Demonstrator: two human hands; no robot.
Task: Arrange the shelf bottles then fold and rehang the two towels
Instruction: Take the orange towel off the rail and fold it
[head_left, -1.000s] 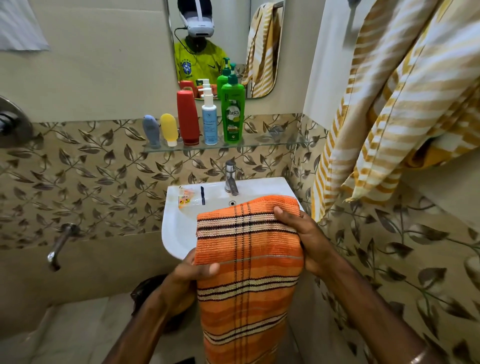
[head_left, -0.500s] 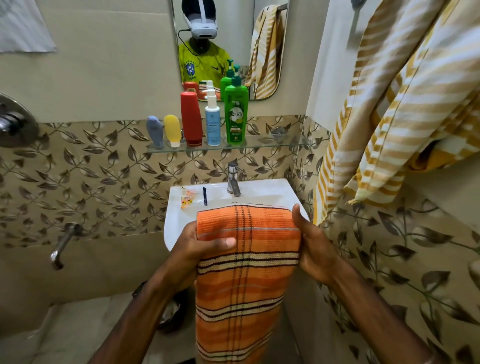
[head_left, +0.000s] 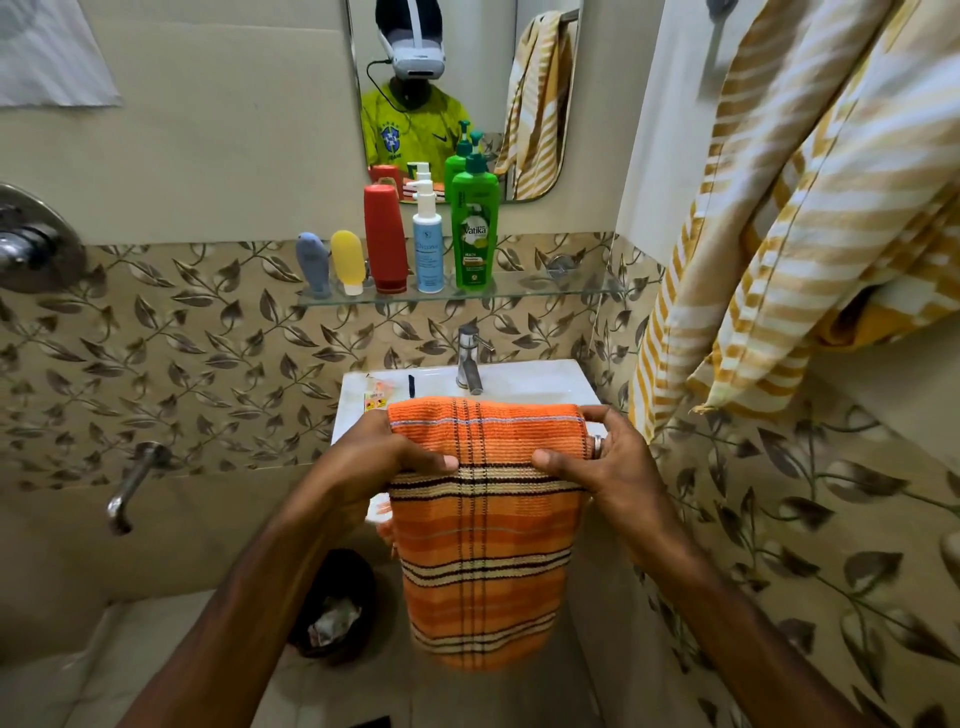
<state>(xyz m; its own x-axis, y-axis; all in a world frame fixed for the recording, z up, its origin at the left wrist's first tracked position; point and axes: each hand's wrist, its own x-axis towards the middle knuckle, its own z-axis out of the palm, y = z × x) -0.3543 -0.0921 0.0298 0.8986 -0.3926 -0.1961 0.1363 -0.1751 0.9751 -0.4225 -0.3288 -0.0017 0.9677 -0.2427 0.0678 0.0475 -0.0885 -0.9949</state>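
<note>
An orange striped towel (head_left: 483, 525) is held folded over at its top by both hands, in front of the white sink (head_left: 524, 376). The left hand (head_left: 384, 457) is closed on the towel's left edge, thumb laid across the front; the right hand (head_left: 608, 462) is closed on the right edge, thumb likewise on the front and fingers curled over the fold, a ring seen on one finger. The rest of the towel hangs straight down below the hands. Beyond the hands, above the tap (head_left: 470, 358), a glass shelf (head_left: 550, 288) is seen with five bottles lined upright at its left part: a blue-grey tube (head_left: 313, 264), a yellow tube (head_left: 348, 261), a red bottle (head_left: 385, 239), a white spray bottle (head_left: 428, 240) and a green pump bottle (head_left: 475, 226), ordered by rising height. Up and to the right of the right hand, a yellow-and-white striped towel (head_left: 810, 197) is hung loosely against the wall. Below the left hand a dark bin (head_left: 337, 605) is seen on the floor
</note>
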